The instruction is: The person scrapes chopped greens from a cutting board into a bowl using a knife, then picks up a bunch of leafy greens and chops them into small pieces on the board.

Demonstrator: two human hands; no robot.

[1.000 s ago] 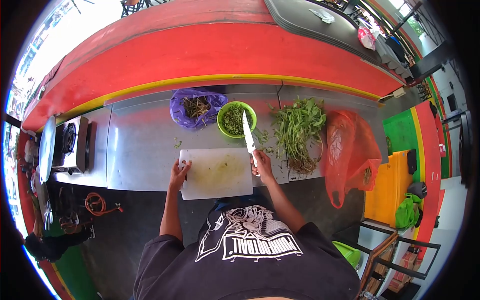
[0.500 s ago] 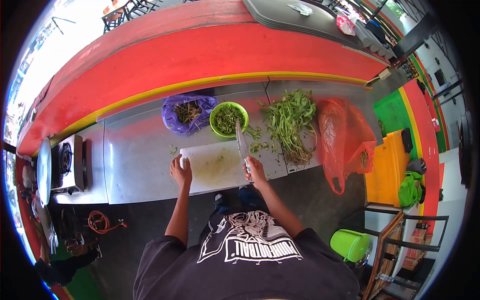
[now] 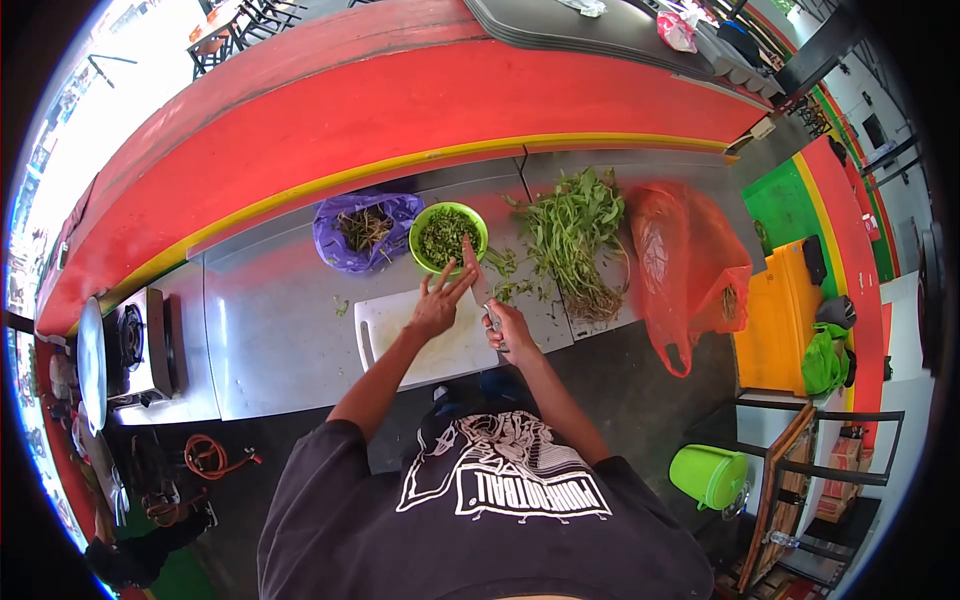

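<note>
My right hand (image 3: pixel 511 332) is wrapped round the handle of a kitchen knife (image 3: pixel 477 281), its blade pointing away from me toward the bowl's edge. Over the white cutting board (image 3: pixel 385 335), my left hand (image 3: pixel 436 306) is open, fingers stretched out, with the fingertips right at the blade. Chopped greens fill a lime-green bowl (image 3: pixel 416 252) just beyond the board. Right of it, loose leaf scraps (image 3: pixel 503 262) lie on the metal counter. A heap of leafy green stalks with roots (image 3: pixel 580 235) rests farther right.
A purple plastic bag (image 3: pixel 338 258) with stems and roots stands left of the bowl. A red plastic bag (image 3: pixel 680 250) sits at the counter's right end. A gas stove (image 3: pixel 143 340) is at far left. The red wall (image 3: pixel 400 120) borders the counter's back.
My left hand has let go of the cutting board's left edge and moved right and forward to the knife blade. My right hand keeps the knife in nearly the same place.
</note>
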